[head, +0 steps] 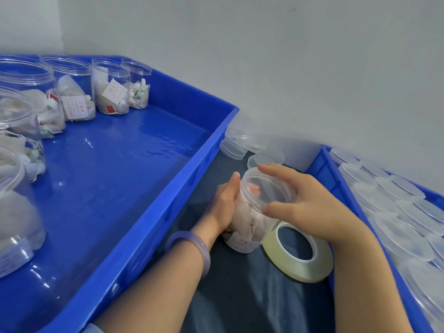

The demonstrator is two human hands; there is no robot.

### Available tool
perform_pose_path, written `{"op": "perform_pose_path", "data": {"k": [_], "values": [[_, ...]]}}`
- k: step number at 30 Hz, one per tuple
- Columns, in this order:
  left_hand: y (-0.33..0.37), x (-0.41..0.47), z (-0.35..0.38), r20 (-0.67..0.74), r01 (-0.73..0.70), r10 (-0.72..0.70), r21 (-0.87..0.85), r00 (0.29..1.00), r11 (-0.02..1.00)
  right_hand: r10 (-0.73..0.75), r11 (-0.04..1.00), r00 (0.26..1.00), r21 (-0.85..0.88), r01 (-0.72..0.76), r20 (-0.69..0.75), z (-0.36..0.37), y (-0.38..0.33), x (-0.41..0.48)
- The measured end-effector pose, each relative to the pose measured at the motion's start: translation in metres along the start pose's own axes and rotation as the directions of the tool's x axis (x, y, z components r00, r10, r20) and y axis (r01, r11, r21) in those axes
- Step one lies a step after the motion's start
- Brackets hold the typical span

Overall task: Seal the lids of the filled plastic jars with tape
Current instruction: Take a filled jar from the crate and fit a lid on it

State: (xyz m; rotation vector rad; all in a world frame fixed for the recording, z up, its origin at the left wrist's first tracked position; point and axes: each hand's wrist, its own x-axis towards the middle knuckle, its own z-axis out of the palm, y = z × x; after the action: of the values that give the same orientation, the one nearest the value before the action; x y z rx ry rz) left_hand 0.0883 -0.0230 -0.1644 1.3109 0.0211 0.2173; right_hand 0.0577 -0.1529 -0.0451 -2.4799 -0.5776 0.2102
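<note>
A clear plastic jar (249,227) filled with tea bags stands on the dark table between two blue crates. My left hand (224,205) wraps round the jar's left side. My right hand (310,203) grips the clear lid (266,188) on the jar's mouth, thumb at the front rim and fingers over the far rim. A roll of pale tape (298,253) lies flat on the table, touching the jar's right side under my right wrist.
The big blue crate (134,183) on the left holds several open filled jars (110,87). The blue crate (336,179) on the right is packed with lidded jars (398,212). Loose clear lids (240,145) lie by the wall behind the jar.
</note>
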Motion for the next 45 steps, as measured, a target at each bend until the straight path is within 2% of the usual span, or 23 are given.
{"op": "perform_pose_path", "data": {"k": [2,4,7,9,12,13,15,17,19,22,23,24,26,27,28,30,32,33,37,39,40,43,45], "values": [[0.000,0.001,0.000,0.004,0.020,-0.020,0.003,1.000,1.000,0.093,0.993,0.986,-0.055,-0.101,-0.135,0.003,-0.006,-0.001],[-0.001,0.000,0.001,-0.038,-0.005,0.007,0.062,0.999,0.998,0.183,0.938,0.941,-0.235,-0.254,-0.286,0.018,-0.016,-0.002],[-0.001,-0.002,0.003,-0.104,-0.031,0.039,0.085,0.994,0.996,0.168,0.859,0.897,-0.386,-0.337,-0.409,0.029,-0.021,-0.011],[0.002,-0.001,0.002,-0.152,-0.007,0.017,0.068,0.988,0.998,0.146,0.903,0.886,-0.307,-0.301,-0.439,0.018,-0.021,-0.020],[0.004,0.000,0.002,-0.100,0.026,-0.020,0.055,0.995,0.998,0.134,0.952,0.858,-0.177,-0.251,-0.496,0.001,-0.014,-0.020],[0.005,0.000,0.001,-0.086,0.025,-0.020,0.063,0.996,0.998,0.116,0.968,0.872,-0.142,-0.206,-0.477,0.001,-0.012,-0.016],[0.004,-0.002,0.002,-0.125,0.018,-0.007,0.090,0.992,0.996,0.118,0.989,0.935,-0.040,-0.139,-0.334,0.010,-0.011,-0.010],[0.004,-0.002,0.003,-0.207,-0.002,0.026,0.115,0.978,0.993,0.102,0.991,0.970,-0.068,-0.120,-0.223,0.023,-0.008,-0.012],[0.003,-0.001,0.003,-0.279,-0.027,0.065,0.137,0.958,0.990,0.048,0.986,0.935,-0.132,-0.100,-0.350,0.027,-0.002,-0.020],[0.005,0.001,0.002,-0.288,-0.034,0.074,0.142,0.955,0.989,-0.069,0.998,0.784,-0.044,0.054,-0.617,0.016,-0.005,-0.023],[0.006,0.002,0.002,-0.255,-0.040,0.071,0.125,0.964,0.991,-0.100,0.995,0.787,-0.064,0.078,-0.609,0.013,-0.008,-0.017],[0.006,0.001,0.002,-0.217,-0.045,0.068,0.108,0.974,0.993,-0.113,0.993,0.846,-0.080,0.083,-0.522,0.013,-0.011,-0.013],[0.004,-0.001,0.003,-0.206,-0.046,0.065,0.093,0.976,0.995,-0.053,0.995,0.968,-0.095,0.031,-0.246,0.020,-0.013,-0.004],[0.003,-0.002,0.004,-0.237,-0.056,0.077,0.097,0.969,0.994,-0.038,0.991,0.987,-0.136,0.016,-0.158,0.025,-0.012,-0.002],[0.002,-0.002,0.003,-0.280,-0.071,0.098,0.103,0.955,0.992,-0.050,0.981,0.989,-0.192,0.023,-0.140,0.028,-0.008,-0.003],[0.002,-0.001,0.003,-0.327,-0.098,0.134,0.123,0.935,0.988,-0.117,0.963,0.958,-0.267,0.045,-0.263,0.026,-0.001,-0.008],[0.002,0.001,0.002,-0.335,-0.096,0.137,0.137,0.932,0.986,-0.124,0.984,0.906,-0.167,0.060,-0.404,0.018,0.000,-0.009],[0.002,0.001,0.002,-0.322,-0.090,0.130,0.138,0.938,0.986,-0.128,0.989,0.897,-0.125,0.082,-0.424,0.014,0.001,-0.006],[-0.001,0.000,0.000,-0.082,-0.038,0.043,0.062,0.996,0.997,-0.141,0.983,0.982,-0.132,0.125,-0.127,0.019,-0.002,0.012],[-0.003,0.001,0.002,-0.060,-0.034,0.037,0.046,0.998,0.998,-0.132,0.985,0.974,-0.135,0.108,-0.182,0.026,-0.001,0.022],[-0.006,0.001,0.004,-0.103,-0.059,0.069,0.092,0.992,0.994,-0.110,0.986,0.961,-0.146,0.075,-0.252,0.031,-0.003,0.025],[-0.014,0.005,0.007,-0.220,-0.119,0.210,0.365,0.953,0.923,0.002,0.905,0.917,-0.390,-0.172,-0.399,0.049,-0.015,0.028],[-0.013,0.004,0.006,-0.248,-0.105,0.220,0.404,0.943,0.909,-0.001,0.817,0.943,-0.544,-0.191,-0.332,0.057,-0.018,0.027]]}}
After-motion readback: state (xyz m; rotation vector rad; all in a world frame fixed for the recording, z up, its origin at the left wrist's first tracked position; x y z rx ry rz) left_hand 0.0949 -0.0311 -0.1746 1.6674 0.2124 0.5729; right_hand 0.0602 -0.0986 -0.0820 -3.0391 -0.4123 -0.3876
